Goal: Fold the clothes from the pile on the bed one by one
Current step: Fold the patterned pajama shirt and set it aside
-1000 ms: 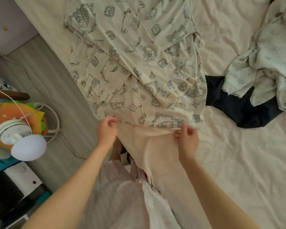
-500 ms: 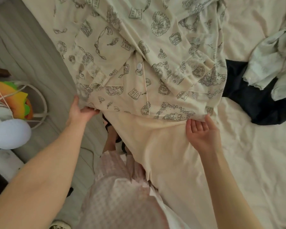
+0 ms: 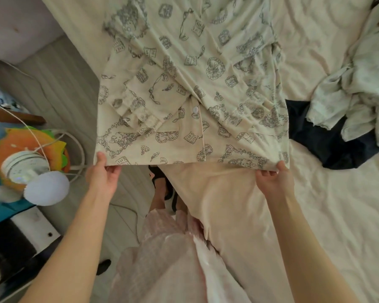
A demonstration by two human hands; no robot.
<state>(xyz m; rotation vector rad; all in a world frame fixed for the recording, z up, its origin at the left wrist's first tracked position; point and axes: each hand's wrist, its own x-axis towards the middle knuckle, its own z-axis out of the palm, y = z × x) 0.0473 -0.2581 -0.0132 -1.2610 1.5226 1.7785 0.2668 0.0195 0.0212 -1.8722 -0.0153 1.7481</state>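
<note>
A cream printed pyjama shirt [image 3: 184,88] is lying spread on the bed [image 3: 337,215], filling the frame from 12 o'clock down to the centre, with its bottom hem hanging out past the mattress edge. The left hand [image 3: 102,178] is pinching the hem's corner at about 9 o'clock from the frame's centre, thumb lying on top of the cloth and fingers curled beneath it. The right hand [image 3: 274,182] is gripping the opposite corner at about 3 o'clock in the same way, thumb above and fingers tucked under. Between them the hem is stretching into a nearly straight line, so the cloth is reading as thin, soft and light, with no stiffness of its own; it is likely to sag in the middle once tension is relaxed. The folded-in sleeve [image 3: 138,106] is lying loose on the front and looks apt to slide if the shirt is lifted quickly. Holding at the two hem corners seems the right grip for carrying the lower edge up toward the collar. A crumpled pale garment [image 3: 359,95] and a dark garment [image 3: 328,141] are waiting at 3 o'clock, apart from the shirt.
</note>
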